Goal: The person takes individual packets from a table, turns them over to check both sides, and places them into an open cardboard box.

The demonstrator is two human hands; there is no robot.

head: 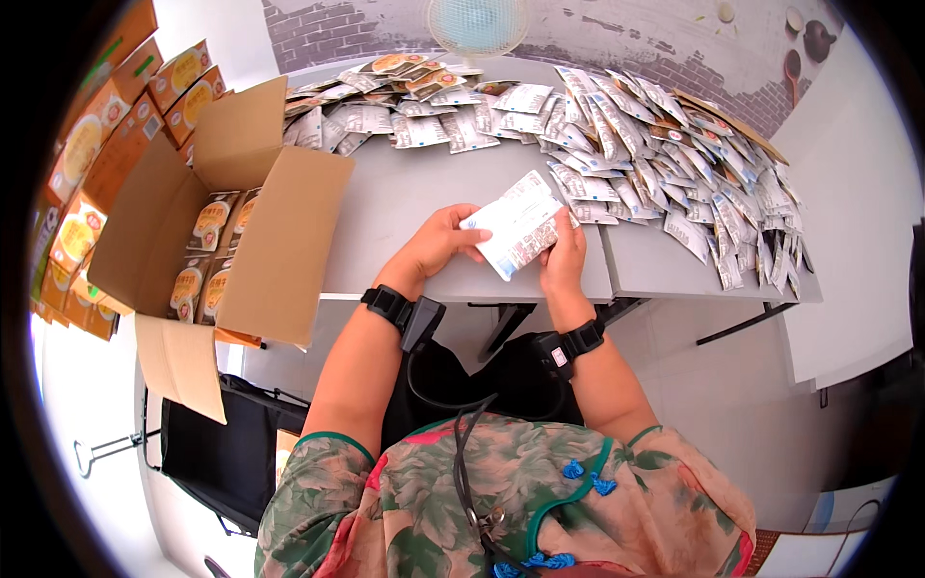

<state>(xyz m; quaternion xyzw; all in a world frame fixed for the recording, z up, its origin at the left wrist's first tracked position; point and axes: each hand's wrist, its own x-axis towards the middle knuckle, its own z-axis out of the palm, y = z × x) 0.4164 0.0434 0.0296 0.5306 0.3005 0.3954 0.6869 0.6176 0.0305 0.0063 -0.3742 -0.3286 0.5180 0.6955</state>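
Note:
A white printed food packet [517,224] is held tilted above the front of the grey table [405,217], its printed back side up. My left hand [449,238] grips its left edge, thumb on top. My right hand [566,253] holds the right edge, with the fingers partly hidden behind it. To the left stands an open cardboard box [285,246] with several brown and white packets [214,220] lying inside in rows. Many more packets [621,137] are heaped at the back and right of the table.
Stacked orange printed cartons [101,137] stand at the far left. A fan [477,25] is behind the table's back edge. Another row of packets [419,130] lies along that edge. A black folding chair or frame [217,448] is at the lower left.

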